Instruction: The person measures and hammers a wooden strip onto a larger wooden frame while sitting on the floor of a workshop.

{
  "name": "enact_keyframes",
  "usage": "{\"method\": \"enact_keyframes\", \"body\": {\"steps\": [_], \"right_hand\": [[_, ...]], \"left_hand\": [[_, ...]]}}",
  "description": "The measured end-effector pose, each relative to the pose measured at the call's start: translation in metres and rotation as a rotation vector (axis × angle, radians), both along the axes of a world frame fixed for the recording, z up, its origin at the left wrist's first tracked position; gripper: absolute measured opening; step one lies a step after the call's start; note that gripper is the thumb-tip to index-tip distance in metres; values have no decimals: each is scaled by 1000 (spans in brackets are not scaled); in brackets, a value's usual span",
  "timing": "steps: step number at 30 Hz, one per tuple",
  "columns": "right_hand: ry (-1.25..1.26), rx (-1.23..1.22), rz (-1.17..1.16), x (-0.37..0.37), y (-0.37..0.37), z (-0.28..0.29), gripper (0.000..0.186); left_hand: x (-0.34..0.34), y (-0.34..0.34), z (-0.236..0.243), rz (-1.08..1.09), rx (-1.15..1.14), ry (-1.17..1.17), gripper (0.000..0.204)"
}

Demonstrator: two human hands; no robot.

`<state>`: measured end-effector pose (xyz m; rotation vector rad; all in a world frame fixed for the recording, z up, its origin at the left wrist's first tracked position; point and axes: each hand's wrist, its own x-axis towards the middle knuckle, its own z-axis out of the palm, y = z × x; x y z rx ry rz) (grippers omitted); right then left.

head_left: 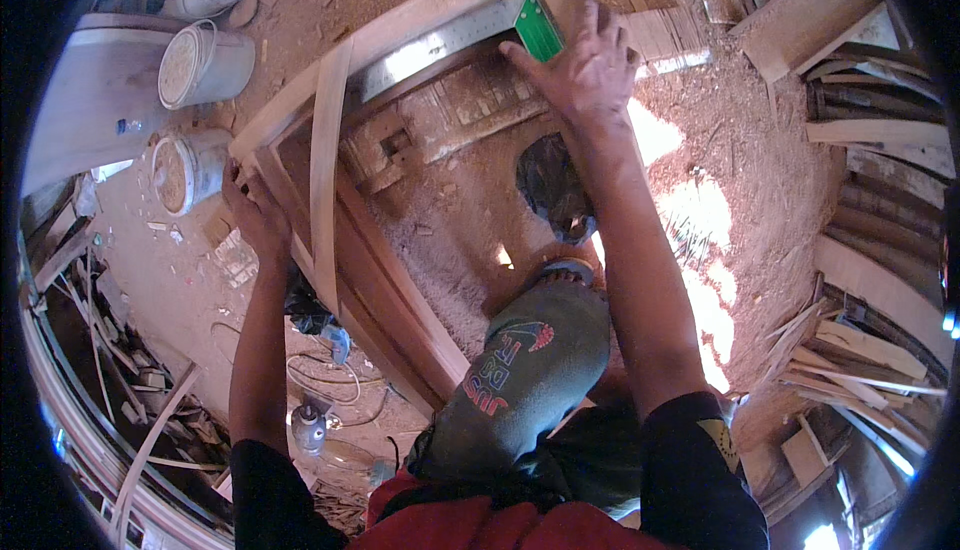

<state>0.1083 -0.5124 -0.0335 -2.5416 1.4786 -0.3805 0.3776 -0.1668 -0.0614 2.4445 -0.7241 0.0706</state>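
A large wooden frame [430, 0] is spread out in front of me, its far rail slightly bowed. Inside its far right corner sits a try square with a green stock [539, 28] and a metal blade [415, 58] along the far rail. My right hand [590, 75] rests over that corner, fingers spread and thumb stretched toward the green stock. At the left corner, my left hand [258, 215] grips the frame's outer edge, its fingers partly hidden. A thin wooden strip [326, 150] crosses the frame's left part. My leg [535, 355] reaches the near opening.
White buckets [205, 62] stand at the left, beside a pale panel [95, 110]. A blue power tool [338, 342] and its cord lie left of the frame. Stacked boards [880, 270] line the right side; wood scraps [120, 350] pile up at left. Sawdust covers the ground.
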Motion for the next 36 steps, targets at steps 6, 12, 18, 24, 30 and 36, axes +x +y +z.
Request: {"method": "enact_keyframes", "body": {"steps": [6, 12, 18, 24, 30, 36], "right_hand": [[69, 200, -31, 12, -5, 5, 103], [72, 107, -24, 13, -8, -6, 98], [140, 47, 1, 16, -5, -17, 101], [187, 66, -23, 15, -4, -4, 102], [196, 34, -19, 20, 2, -9, 102], [217, 6, -37, 13, -5, -7, 101]], "left_hand": [[-8, -8, 9, 39, 43, 28, 52], [-10, -16, 10, -10, 32, 32, 53], [4, 6, -9, -77, -26, -73, 54], [-12, -14, 16, -55, 17, -182, 50], [-55, -21, 63, -467, 252, -2, 83], [-22, -17, 59, -290, 89, 100, 84]]}}
